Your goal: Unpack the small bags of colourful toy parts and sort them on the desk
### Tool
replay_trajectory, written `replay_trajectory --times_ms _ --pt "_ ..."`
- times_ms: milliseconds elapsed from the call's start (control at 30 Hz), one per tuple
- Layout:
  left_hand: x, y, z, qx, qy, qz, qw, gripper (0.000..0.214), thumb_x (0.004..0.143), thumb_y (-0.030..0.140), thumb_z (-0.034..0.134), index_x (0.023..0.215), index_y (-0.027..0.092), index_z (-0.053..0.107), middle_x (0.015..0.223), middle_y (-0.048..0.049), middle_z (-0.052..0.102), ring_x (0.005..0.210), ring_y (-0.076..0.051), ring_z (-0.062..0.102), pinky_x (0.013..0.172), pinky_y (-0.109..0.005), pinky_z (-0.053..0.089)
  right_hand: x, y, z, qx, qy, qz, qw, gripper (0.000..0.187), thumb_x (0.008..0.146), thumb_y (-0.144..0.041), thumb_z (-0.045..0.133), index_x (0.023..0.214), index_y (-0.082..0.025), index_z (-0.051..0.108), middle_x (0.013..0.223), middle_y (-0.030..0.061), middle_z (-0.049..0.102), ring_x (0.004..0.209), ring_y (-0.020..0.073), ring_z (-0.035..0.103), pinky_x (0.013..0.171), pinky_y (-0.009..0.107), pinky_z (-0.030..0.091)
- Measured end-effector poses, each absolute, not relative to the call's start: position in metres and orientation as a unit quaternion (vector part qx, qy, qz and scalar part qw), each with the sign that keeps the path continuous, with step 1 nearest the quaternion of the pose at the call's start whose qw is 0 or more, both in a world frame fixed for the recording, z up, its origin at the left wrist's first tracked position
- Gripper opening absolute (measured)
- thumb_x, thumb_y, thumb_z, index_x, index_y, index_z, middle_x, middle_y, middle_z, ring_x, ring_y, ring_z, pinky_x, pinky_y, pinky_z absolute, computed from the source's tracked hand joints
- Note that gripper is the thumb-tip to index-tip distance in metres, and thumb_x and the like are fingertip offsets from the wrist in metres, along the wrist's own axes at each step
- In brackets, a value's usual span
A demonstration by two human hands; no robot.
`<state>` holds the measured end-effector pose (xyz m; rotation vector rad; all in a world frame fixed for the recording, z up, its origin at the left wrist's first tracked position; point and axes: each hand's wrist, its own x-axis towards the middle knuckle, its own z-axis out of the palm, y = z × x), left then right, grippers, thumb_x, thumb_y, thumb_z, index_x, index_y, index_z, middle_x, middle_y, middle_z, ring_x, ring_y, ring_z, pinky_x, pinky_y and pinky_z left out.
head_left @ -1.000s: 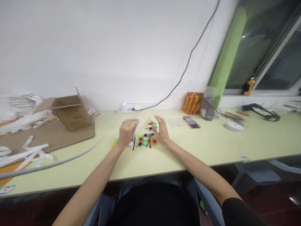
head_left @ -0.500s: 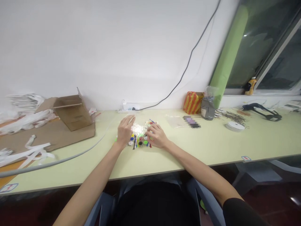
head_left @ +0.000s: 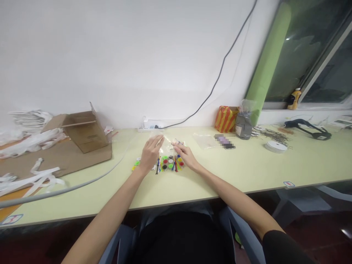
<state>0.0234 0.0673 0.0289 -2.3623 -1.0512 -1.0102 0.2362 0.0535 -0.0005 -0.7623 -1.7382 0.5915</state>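
A clear plastic bag [head_left: 166, 147] stands crumpled on the pale green table [head_left: 228, 176], pinched at its upper edge between the fingers of my left hand [head_left: 150, 154] and my right hand [head_left: 187, 156]. Just below it lies a cluster of small round pots with coloured centres [head_left: 171, 163]. Thin coloured plastic sticks [head_left: 158, 166] lie beside them, and small bright green pieces [head_left: 136, 164] sit further left. Both hands are just above the pots.
Left of the hands are a cardboard box [head_left: 86, 132], white plastic straps [head_left: 35, 179] and a grey cable [head_left: 68, 190]. Right are a flat clear bag [head_left: 205, 141], a blurred phone [head_left: 224, 142], a white tape roll [head_left: 275, 147] and a grey canister [head_left: 243, 126].
My hands have moved from lying over the bag to pinching its upper edge. The bag has risen off the coloured pots, which now show again.
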Motion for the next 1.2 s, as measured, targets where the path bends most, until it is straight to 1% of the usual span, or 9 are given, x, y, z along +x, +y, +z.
replay_trajectory --times_ms 100,167,300,400,533,667,800,967,1200 --pt "0.030 0.065 0.029 -0.864 -0.335 -0.320 0.196 0.066 0.087 0.001 0.035 0.148 0.024 0.045 0.152 -0.0089 0.047 0.145 -0.024 0.037 0.119 -0.052 0.032 0.238 0.059 -0.001 -0.327 -0.669 0.336 0.577 0.039 0.088 -0.055 0.063 0.096 -0.019 0.077 0.097 0.0071 0.075 0.092 0.0250 0.067 0.080 0.036 0.053" --pt "0.035 0.063 0.029 -0.871 -0.329 -0.299 0.207 0.062 0.092 0.008 0.037 0.152 0.025 0.039 0.158 -0.0084 0.039 0.149 -0.024 0.030 0.122 -0.052 0.025 0.242 0.061 -0.001 -0.348 -0.644 0.322 0.600 0.036 0.085 -0.052 0.068 0.089 -0.018 0.077 0.092 0.0078 0.075 0.085 0.0236 0.067 0.075 0.034 0.053" --pt "0.036 0.062 0.032 -0.856 -0.356 -0.311 0.209 0.072 0.096 0.038 0.052 0.159 0.021 0.021 0.164 -0.0135 0.022 0.153 -0.030 0.016 0.124 -0.054 0.014 0.257 0.062 0.004 -0.374 -0.665 0.119 0.636 0.023 0.093 -0.039 0.061 0.093 -0.021 0.076 0.098 0.0090 0.075 0.096 0.0247 0.065 0.086 0.041 0.051" --pt "0.032 0.064 0.034 -0.827 -0.386 -0.348 0.215 0.083 0.094 0.047 0.054 0.159 0.017 0.013 0.164 -0.0180 0.019 0.154 -0.032 0.013 0.124 -0.055 0.011 0.267 0.062 0.007 -0.355 -0.739 -0.045 0.571 0.021 0.098 -0.026 0.053 0.100 -0.026 0.075 0.107 0.0074 0.074 0.110 0.0248 0.060 0.097 0.046 0.045" --pt "0.028 0.065 0.035 -0.802 -0.405 -0.375 0.229 0.065 0.096 0.040 0.052 0.152 0.020 0.028 0.163 -0.0159 0.024 0.153 -0.030 0.016 0.123 -0.056 0.013 0.271 0.063 0.003 -0.353 -0.802 -0.155 0.455 0.024 0.100 -0.019 0.051 0.102 -0.027 0.074 0.114 0.0044 0.074 0.117 0.0245 0.057 0.093 0.042 0.041" --pt "0.027 0.063 0.034 -0.798 -0.403 -0.388 0.225 0.023 0.096 0.027 0.049 0.117 0.022 0.057 0.153 -0.0131 0.041 0.148 -0.029 0.029 0.121 -0.055 0.022 0.265 0.062 -0.002 -0.342 -0.819 -0.196 0.417 0.026 0.101 -0.017 0.048 0.103 -0.025 0.072 0.115 0.0038 0.073 0.116 0.0236 0.057 0.087 0.039 0.042" --pt "0.028 0.064 0.031 -0.820 -0.389 -0.367 0.203 0.013 0.092 0.016 0.049 0.092 0.021 0.061 0.143 -0.0121 0.050 0.141 -0.029 0.039 0.116 -0.054 0.030 0.258 0.062 -0.003 -0.336 -0.823 -0.207 0.409 0.025 0.099 -0.017 0.051 0.115 -0.024 0.068 0.124 0.0060 0.069 0.121 0.0246 0.054 0.094 0.041 0.044" --pt "0.034 0.066 0.023 -0.854 -0.364 -0.324 0.184 0.020 0.088 0.008 0.047 0.096 0.019 0.062 0.138 -0.0138 0.054 0.134 -0.028 0.046 0.111 -0.049 0.039 0.253 0.058 -0.001 -0.293 -0.865 -0.190 0.361 0.032 0.097 -0.016 0.053 0.125 -0.025 0.063 0.137 0.0080 0.061 0.133 0.0259 0.047 0.108 0.048 0.041" --pt "0.039 0.066 0.015 -0.893 -0.312 -0.294 0.134 0.039 0.085 0.006 0.048 0.120 0.020 0.057 0.142 -0.0137 0.053 0.132 -0.025 0.050 0.108 -0.043 0.046 0.248 0.054 0.001 -0.234 -0.913 -0.158 0.293 0.042 0.097 -0.017 0.050 0.138 -0.021 0.053 0.146 0.0130 0.051 0.145 0.0261 0.034 0.118 0.052 0.033"
